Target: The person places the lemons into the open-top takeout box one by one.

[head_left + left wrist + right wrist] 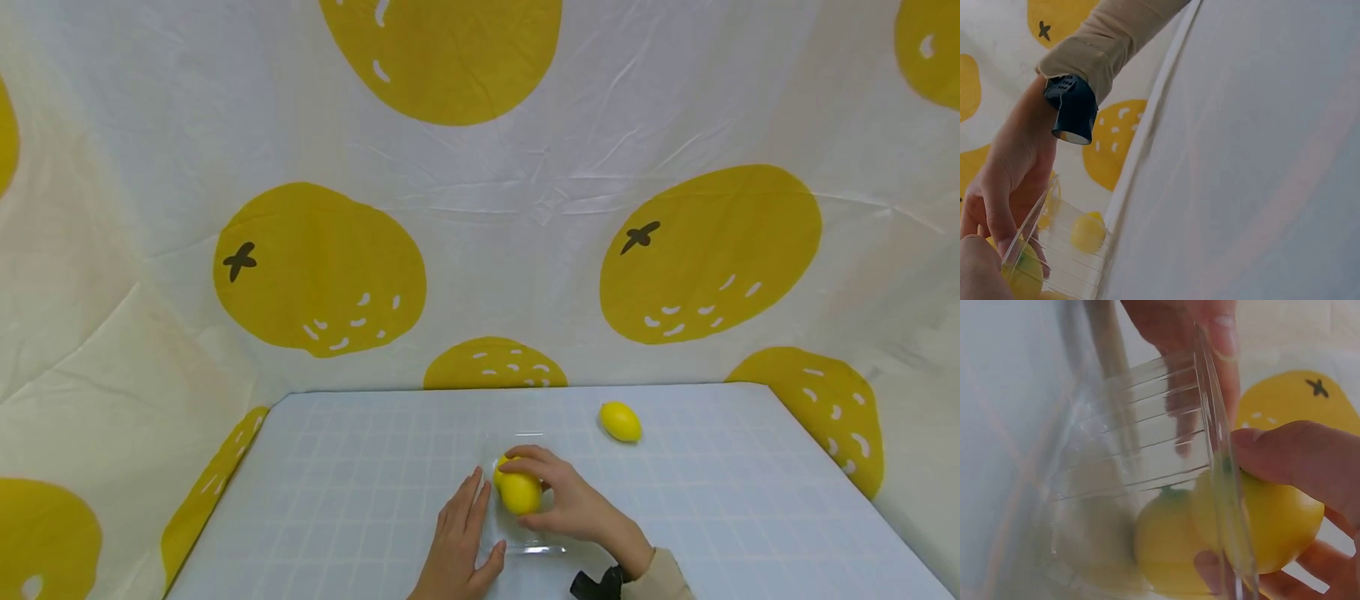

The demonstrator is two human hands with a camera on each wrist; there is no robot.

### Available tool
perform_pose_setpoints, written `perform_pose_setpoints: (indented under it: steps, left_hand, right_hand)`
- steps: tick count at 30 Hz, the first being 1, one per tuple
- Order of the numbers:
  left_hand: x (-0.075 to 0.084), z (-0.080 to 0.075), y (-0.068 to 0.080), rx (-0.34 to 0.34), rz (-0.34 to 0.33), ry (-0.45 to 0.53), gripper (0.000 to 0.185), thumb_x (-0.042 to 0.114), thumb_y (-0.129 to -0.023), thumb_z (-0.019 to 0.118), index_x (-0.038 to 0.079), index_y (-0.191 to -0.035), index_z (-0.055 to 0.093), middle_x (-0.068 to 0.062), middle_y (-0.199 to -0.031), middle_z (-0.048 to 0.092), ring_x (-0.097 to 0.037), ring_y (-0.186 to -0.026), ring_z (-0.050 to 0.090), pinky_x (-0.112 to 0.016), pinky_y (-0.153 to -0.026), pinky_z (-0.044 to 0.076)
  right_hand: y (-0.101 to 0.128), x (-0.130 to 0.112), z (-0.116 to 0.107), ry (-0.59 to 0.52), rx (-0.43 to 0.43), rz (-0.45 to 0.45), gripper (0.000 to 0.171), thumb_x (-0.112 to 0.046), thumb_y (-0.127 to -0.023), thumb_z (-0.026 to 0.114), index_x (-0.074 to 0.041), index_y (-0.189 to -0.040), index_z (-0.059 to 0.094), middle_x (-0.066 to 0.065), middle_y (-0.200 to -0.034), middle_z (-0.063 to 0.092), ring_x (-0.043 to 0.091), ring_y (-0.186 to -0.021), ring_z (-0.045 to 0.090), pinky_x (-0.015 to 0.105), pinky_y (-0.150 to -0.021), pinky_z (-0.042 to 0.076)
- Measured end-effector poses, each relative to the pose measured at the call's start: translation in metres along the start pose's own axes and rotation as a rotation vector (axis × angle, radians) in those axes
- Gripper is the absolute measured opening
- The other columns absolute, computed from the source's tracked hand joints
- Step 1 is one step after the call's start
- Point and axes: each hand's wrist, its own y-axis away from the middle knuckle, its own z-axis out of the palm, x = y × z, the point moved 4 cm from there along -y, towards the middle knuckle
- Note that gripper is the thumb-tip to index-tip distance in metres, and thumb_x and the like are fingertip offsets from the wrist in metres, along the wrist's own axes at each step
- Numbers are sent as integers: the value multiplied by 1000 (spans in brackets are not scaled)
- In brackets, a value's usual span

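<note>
From my seat the right hand has its fingers curled round a lemon, holding it right over a clear plastic box that sits near the front edge of the table, about the middle. The wrist view shows another lemon already inside the box. The left hand lies flat, fingers straight, pressed against the box's left side. One more lemon sits loose toward the back edge, right of centre, well apart from the hands.
</note>
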Motion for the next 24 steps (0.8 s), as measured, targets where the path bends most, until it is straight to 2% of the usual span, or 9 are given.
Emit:
perform_pose_setpoints:
  steps: [7, 10, 13, 17, 24]
  left_hand:
    - [1, 1, 0, -48, -42, 9, 69, 45, -96, 51, -3, -145, 45, -21, -156, 33, -31, -138, 38, -36, -109, 23]
    - [0, 1, -1, -35, -32, 16, 70, 44, -94, 52, -4, -144, 45, -22, -156, 34, -33, -137, 40, -35, -109, 19]
    - [-1, 1, -1, -28, -26, 17, 71, 41, -90, 57, -4, -144, 45, -22, -155, 34, -33, -137, 40, -34, -109, 19]
    - [0, 1, 0, -49, -46, 2, 75, 38, -85, 64, -3, -145, 45, -20, -157, 33, -31, -138, 39, -33, -109, 18]
    - [1, 1, 0, -94, -79, -24, 75, 38, -86, 66, 0, -146, 43, -17, -159, 30, -27, -140, 35, -33, -111, 18]
  right_hand:
    - [3, -2, 0, 198, -21, 31, 66, -14, -70, 86, -20, -131, 62, 4, -137, 55, 23, -120, 51, 44, -96, 49]
    - [4, -2, -1, 294, -16, 31, 65, -16, -68, 87, -19, -128, 64, 3, -133, 58, 23, -119, 53, 47, -95, 48]
    - [4, -2, -3, 364, -3, 30, 63, -18, -66, 88, -19, -125, 66, 2, -131, 59, 22, -118, 54, 45, -92, 44]
    - [5, 0, -4, 388, -4, 61, 61, -20, -65, 88, -19, -122, 67, 2, -130, 58, 20, -117, 54, 44, -92, 39]
    - [5, 4, -3, 341, -33, 144, 58, -17, -66, 88, -18, -119, 65, 2, -129, 53, 21, -113, 53, 54, -100, 34]
